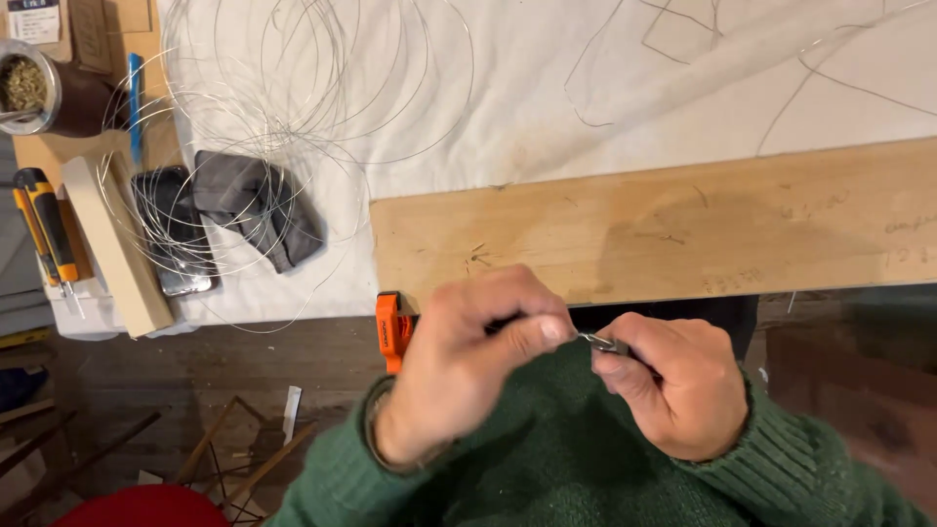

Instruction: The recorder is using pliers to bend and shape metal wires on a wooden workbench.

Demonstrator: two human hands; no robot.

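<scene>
Presently, one small metal piece (597, 342): grey, shiny, thin, held just in front of the wooden board (664, 224); left hand (468, 366) pinches one end between thumb and forefinger; right hand (673, 385) closed, pinching the other end. Beside: orange clamp (392, 330); loose wire coil (293, 98) on white sheet (508, 88).

This looks like a small craft workshop. Just beyond the two hands, which pinch a small metal piece between them, a bare wooden plank (654, 229) lies on a table covered with a white cloth (527, 88), and an orange clamp (393, 330) sits right beside the left hand. Farther off to the left lie loose coils of thin wire (293, 98), a screwdriver with an orange and black handle (44, 229), a strip of wood (109, 244) and a grey rag (256, 207), with bare floorboards (195, 381) below.
</scene>
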